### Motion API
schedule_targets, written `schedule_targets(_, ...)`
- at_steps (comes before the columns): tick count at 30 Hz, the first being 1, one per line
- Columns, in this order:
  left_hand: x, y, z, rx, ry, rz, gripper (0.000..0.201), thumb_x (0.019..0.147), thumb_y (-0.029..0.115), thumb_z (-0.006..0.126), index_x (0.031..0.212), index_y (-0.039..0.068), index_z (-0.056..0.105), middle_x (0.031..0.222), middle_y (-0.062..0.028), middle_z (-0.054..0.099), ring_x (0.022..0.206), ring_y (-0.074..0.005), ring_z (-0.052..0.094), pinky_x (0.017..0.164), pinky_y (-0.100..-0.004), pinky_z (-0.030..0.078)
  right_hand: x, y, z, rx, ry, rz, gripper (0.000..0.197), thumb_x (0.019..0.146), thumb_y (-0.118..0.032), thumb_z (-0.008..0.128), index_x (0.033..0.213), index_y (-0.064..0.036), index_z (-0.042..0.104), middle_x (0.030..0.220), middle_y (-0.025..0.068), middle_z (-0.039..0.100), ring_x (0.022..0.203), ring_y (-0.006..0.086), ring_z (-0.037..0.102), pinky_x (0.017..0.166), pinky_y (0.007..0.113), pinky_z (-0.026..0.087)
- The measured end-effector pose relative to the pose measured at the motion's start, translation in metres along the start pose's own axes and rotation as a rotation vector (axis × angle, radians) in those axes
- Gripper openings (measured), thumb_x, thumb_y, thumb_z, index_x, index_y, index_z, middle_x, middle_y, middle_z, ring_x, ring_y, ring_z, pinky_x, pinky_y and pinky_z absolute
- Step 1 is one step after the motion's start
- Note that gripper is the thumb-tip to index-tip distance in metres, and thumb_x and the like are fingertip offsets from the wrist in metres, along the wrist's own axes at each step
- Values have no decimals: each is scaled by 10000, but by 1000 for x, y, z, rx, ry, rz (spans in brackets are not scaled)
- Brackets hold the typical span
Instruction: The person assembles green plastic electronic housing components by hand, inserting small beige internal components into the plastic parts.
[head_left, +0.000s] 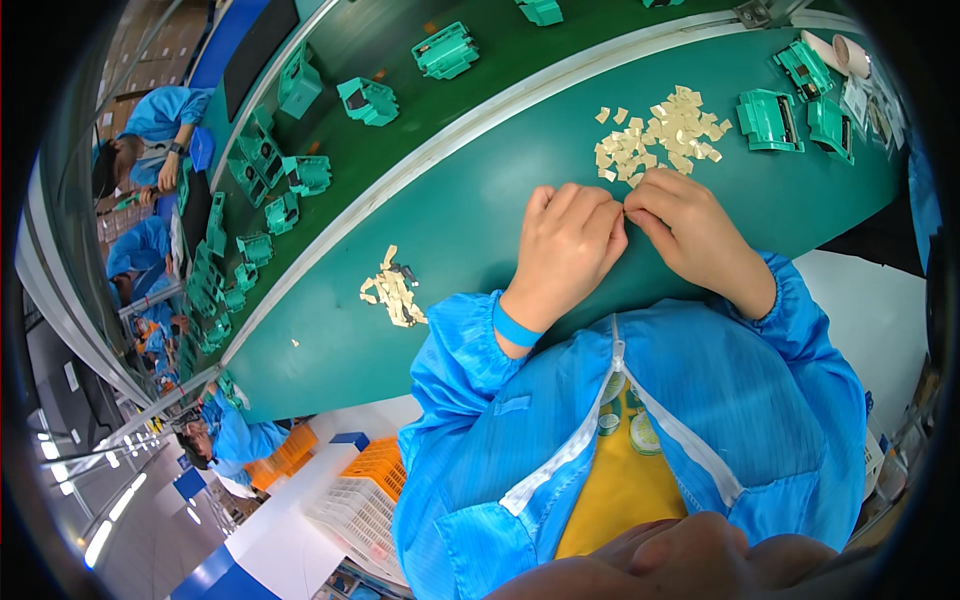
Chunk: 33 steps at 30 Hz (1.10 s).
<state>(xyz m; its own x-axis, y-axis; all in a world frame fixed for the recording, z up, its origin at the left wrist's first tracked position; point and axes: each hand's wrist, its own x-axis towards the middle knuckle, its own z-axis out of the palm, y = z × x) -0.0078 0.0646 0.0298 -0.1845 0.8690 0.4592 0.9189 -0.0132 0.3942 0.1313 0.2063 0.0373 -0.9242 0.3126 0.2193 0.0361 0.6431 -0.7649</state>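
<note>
My left hand [568, 243] and my right hand [697, 228] meet fingertip to fingertip over the green work table [480, 190]. Both are closed in a pinch. Whatever they hold between the fingertips is too small and too covered to make out. Just beyond my right hand lies a loose heap of small cream-coloured pieces [660, 135], flat and roughly square. To the left of my left hand is a smaller pile of cream strips [393, 290], with a few dark bits among them. A blue band [517, 325] circles my left wrist.
Green plastic housings [769, 121] stand at the table's right end, near a tape roll [851, 57]. Beyond a metal rail [400, 170], a conveyor carries several similar housings [445, 50]. Co-workers in blue [240, 437] sit along the left. Stacked crates [365, 500] stand below left.
</note>
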Motion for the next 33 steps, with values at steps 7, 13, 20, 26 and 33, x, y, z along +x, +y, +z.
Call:
schedule_targets(7, 9, -21, 30, -188, 122, -213, 69, 800, 40, 738, 861, 30, 707, 860, -101, 700, 785, -320, 645, 724, -422, 501, -6, 13, -20, 175, -30, 274, 53, 934, -17, 621, 979, 8, 635, 883, 116, 609, 782, 239, 605, 704, 346, 490)
schedule_targets(13, 25, -30, 52, -125, 23, -270, 70, 849, 72, 721, 894, 19, 722, 929, -130, 708, 844, -335, 648, 779, -423, 517, -4, 35, -29, 106, 67, 288, 75, 954, -26, 613, 1012, 15, 637, 887, 95, 632, 743, 188, 580, 680, 318, 476)
schedule_targets(20, 28, -26, 42, -413, 68, -102, 242, 865, 101, 724, 1100, 49, 744, 1056, -118, 720, 1037, -309, 652, 875, -396, 526, -4, 34, -28, 23, 37, 219, 126, 953, -16, 617, 1052, 16, 688, 918, 114, 688, 783, 211, 641, 706, 341, 504)
schedule_targets(26, 21, -19, 32, -541, -199, -320, 145, 861, 110, 734, 988, 40, 731, 997, -95, 726, 969, -283, 647, 859, -383, 510, 4, 21, -25, 159, 66, 296, 102, 925, -1, 657, 1026, 11, 661, 909, 108, 699, 808, 208, 680, 738, 321, 543)
schedule_targets(33, 17, -20, 34, -674, -162, -332, 115, 884, 98, 715, 968, 19, 719, 946, -85, 713, 870, -230, 649, 826, -351, 512, 4, 23, -23, 228, 51, 267, 116, 903, -15, 693, 993, 3, 621, 869, 98, 679, 816, 200, 669, 742, 322, 542)
